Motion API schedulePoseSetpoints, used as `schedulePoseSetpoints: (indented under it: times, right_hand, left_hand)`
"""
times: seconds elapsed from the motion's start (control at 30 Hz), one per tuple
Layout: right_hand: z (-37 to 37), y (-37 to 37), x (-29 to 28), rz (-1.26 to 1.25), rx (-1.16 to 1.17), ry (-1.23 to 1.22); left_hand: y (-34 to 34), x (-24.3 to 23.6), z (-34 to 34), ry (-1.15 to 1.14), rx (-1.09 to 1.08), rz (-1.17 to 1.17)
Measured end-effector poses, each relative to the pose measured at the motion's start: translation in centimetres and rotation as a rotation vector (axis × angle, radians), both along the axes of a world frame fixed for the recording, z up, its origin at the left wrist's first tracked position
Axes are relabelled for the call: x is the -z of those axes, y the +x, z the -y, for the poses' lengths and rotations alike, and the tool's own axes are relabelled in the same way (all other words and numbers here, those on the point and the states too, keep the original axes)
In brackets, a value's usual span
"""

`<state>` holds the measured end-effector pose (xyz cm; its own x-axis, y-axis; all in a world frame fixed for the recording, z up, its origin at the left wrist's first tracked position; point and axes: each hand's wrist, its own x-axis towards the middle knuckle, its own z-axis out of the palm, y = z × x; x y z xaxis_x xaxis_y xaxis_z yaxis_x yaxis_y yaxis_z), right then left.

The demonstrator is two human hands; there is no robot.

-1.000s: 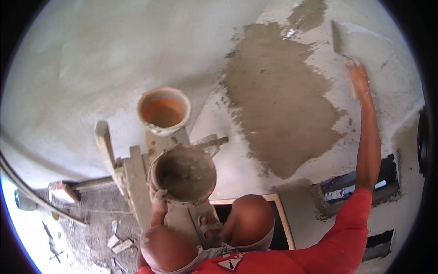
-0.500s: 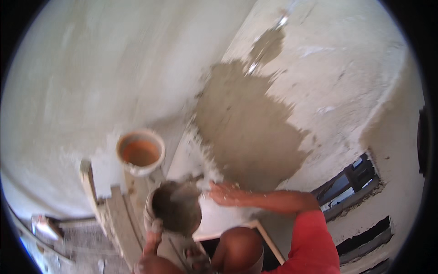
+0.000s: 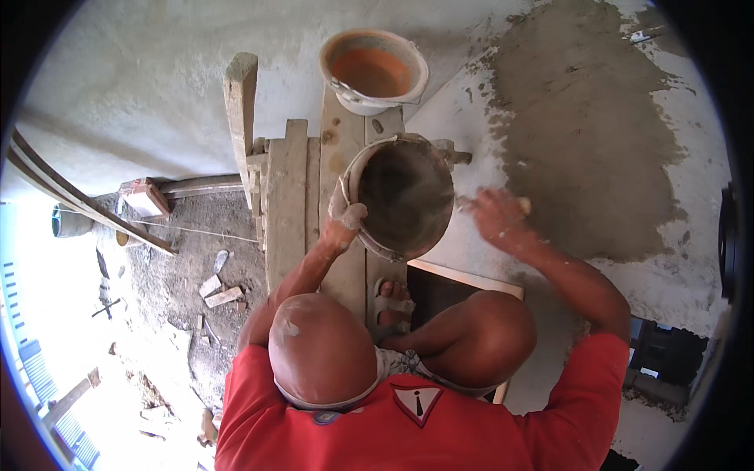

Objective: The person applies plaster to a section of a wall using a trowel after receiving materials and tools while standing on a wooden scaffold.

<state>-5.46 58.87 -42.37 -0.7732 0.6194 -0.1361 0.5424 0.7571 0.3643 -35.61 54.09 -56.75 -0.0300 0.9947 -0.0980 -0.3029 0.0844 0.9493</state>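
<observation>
My left hand (image 3: 345,216) grips the left rim of a mortar-smeared bucket (image 3: 355,177), which is tilted with its mouth facing up at me. Its dark inside is blurred, and some grey mortar seems to coat the wall. Just right of the bucket, my right hand (image 3: 500,220) is closed round a trowel (image 3: 525,206). The butt of its wooden handle shows beside the hand, while its blade is blurred by the bucket's rim. Wet grey-brown mortar (image 3: 585,133) covers a wide patch of the pale wall on the right.
A pale bucket (image 3: 424,82) with an orange-brown inside stands at the far end of the wooden planks (image 3: 287,204). An upright wooden post (image 3: 240,102) rises left of it. Far below on the left lies ground (image 3: 177,271) with rubble. A framed opening (image 3: 463,275) lies near my knees.
My view has swung down and left, so the buckets now appear higher and the mortar patch farther right. The trowel has come out of the tilted bucket to its right side.
</observation>
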Motion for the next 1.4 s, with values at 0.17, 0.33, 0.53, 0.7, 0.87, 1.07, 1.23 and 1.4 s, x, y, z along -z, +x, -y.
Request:
schedulePoseSetpoints:
  times: [0.17, 0.33, 0.53, 0.7, 0.87, 1.07, 1.23, 1.4]
  right_hand:
    - [-1.0, -0.1, -0.2, 0.065, 0.409, -0.279]
    - [1.9, -1.3, 5.8, -0.082, 0.651, -0.605]
    - [3.8, -3.7, 9.1, -0.496, 0.661, -0.778]
    - [4.9, -3.3, 8.5, -0.592, 0.753, -0.767]
    - [5.0, -2.3, 7.9, -0.512, 0.742, -0.626]
    - [3.4, -3.0, 8.7, -0.446, 0.724, -0.583]
    - [1.8, -3.9, 3.0, -0.513, 0.739, -0.636]
    - [-1.2, -3.1, -4.8, -0.701, 0.690, -0.571]
  left_hand:
    - [1.6, 0.7, 0.4, -0.014, 0.058, 0.092]
    - [2.5, 2.0, 0.7, 0.154, -0.004, -0.127]
    - [3.1, 0.9, 0.7, 0.169, -0.039, -0.164]
    - [2.1, -0.1, 0.6, 0.102, -0.005, -0.185]
    - [0.1, 2.1, 0.9, 0.039, 0.008, 0.039]
    - [-2.8, 5.2, 0.2, -0.168, -0.029, 0.198]
    - [-2.6, 3.0, 0.6, -0.090, -0.167, 0.370]
    - [0.5, 1.0, 3.7, -0.002, -0.162, 0.221]
